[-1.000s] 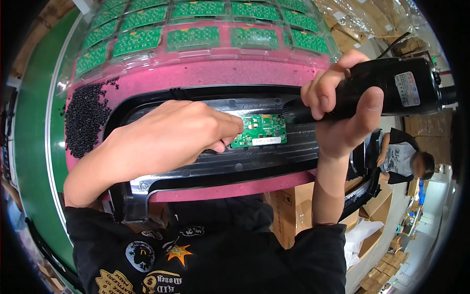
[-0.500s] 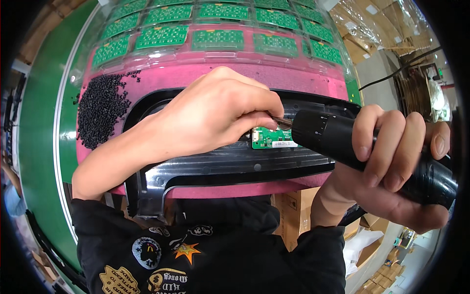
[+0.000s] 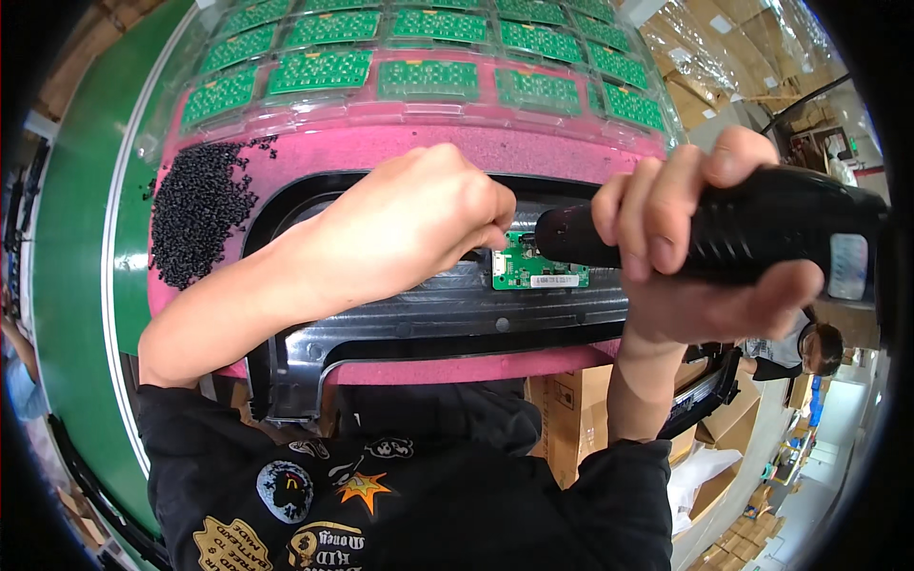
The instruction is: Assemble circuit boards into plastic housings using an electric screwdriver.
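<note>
A black electric screwdriver (image 3: 781, 224) is gripped in my right hand (image 3: 662, 214). Its nose reaches over the upper part of a small green circuit board (image 3: 514, 273) with a white label. That board lies inside a curved black plastic housing (image 3: 419, 319). From the left, my left hand (image 3: 447, 205) comes in beside the board's upper left corner. Its fingertips are pinched together just left of the screwdriver's nose; what they hold, if anything, is hidden. The screwdriver's tip cannot be made out clearly against the board.
A heap of small black screws (image 3: 200, 214) lies on the pink mat (image 3: 381, 143) at the left. Clear plastic trays with several green circuit boards (image 3: 428, 80) stand at the back. A cardboard box (image 3: 576, 409) is below the table edge, and a person (image 3: 785, 350) shows far right.
The screwdriver has swung, with its body now higher and its nose further left over the board. My left fingers have drawn back left from the metal piece at its tip.
</note>
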The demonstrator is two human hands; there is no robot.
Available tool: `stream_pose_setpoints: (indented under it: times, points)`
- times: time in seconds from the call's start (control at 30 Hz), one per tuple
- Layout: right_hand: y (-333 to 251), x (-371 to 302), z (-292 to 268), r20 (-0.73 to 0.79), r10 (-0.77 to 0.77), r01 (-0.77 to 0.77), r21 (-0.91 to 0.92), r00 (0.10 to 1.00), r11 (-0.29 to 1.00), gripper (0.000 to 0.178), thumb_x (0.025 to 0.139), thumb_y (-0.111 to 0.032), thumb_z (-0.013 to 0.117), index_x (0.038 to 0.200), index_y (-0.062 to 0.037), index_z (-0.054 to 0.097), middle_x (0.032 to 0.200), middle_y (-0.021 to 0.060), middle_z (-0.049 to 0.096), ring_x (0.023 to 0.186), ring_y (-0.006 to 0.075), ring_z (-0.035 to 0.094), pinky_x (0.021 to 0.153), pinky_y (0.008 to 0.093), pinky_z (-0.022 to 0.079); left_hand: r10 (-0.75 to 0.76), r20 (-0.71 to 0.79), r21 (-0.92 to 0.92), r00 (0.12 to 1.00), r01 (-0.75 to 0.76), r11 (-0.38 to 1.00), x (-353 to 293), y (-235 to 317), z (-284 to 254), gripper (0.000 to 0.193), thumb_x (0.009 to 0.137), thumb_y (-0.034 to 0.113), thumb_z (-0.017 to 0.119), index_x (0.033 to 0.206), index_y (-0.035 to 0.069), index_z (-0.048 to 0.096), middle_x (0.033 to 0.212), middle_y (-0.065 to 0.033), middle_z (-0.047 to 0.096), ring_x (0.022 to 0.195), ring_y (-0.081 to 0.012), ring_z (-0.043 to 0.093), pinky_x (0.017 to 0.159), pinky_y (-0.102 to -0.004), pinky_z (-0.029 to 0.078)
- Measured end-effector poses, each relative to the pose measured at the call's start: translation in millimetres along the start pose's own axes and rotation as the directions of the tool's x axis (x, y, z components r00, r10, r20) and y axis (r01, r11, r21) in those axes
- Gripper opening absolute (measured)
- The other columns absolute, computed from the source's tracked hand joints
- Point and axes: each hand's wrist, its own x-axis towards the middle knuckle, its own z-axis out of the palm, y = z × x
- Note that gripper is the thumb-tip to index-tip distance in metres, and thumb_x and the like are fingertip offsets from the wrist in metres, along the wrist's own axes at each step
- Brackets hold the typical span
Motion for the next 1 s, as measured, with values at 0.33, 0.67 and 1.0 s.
stream_pose_setpoints:
  times: [0.33,0.67,1.0]
  points:
    - [6,-4,0,0.003,-0.091,0.091,0.048,0.996,0.995,0.072,0.083,-0.075,0.057,0.111,-0.0098,0.047,0.062,-0.002,0.047,0.045,0.01,0.042,0.051,0.0277,0.038,-0.025,0.042,0.055,0.999,0.023,0.998,-3,1,4,0.014,0.079,0.006,0.072,0.088,-0.003,0.065,0.081,-0.0186,0.065,0.077,-0.0396,0.064,0.066,-0.0449,0.05]
    - [-12,-9,13,-0.047,-0.102,0.104,0.041,0.994,0.994,0.072,0.079,-0.072,0.067,0.115,-0.0131,0.049,0.065,-0.0035,0.05,0.048,0.0087,0.047,0.054,0.0274,0.042,0.081,-0.077,-0.074,0.994,-0.087,0.993,1,0,5,0.014,0.083,0.003,0.071,0.092,-0.005,0.062,0.081,-0.0185,0.065,0.075,-0.0384,0.065,0.064,-0.0409,0.051]
    - [-8,-5,7,0.073,-0.094,0.091,0.045,0.993,0.995,0.074,0.079,-0.073,0.066,0.116,-0.0119,0.047,0.065,-0.0021,0.049,0.049,0.0101,0.045,0.057,0.0297,0.042,0.126,-0.072,-0.028,0.989,-0.128,0.991,1,0,5,0.019,0.08,0.001,0.071,0.097,-0.005,0.063,0.085,-0.0178,0.066,0.079,-0.0374,0.066,0.066,-0.0408,0.052]
